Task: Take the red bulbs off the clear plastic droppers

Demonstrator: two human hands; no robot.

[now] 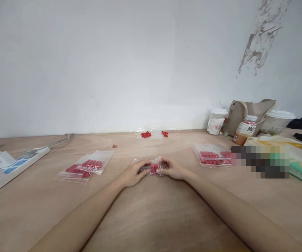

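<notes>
At the middle of the wooden table (151, 217), both hands grip one small clear plastic bag (154, 167) with red-tipped pieces inside. My left hand (133, 174) pinches its left end with curled fingers. My right hand (174, 169) pinches its right end the same way. The bag rests low on the table between them. To the left lies a pile of similar filled bags (88, 167). Another pile of filled bags (212, 156) lies to the right. Loose red pieces and clear plastic (154, 134) sit by the wall.
A white power strip (14, 167) with a cable lies at the far left. At the back right stand a lidded cup (216, 121), a bottle (245, 130), a beige bag (253, 110) and a second lidded cup (278, 122). Books (301, 164) lie at the right edge.
</notes>
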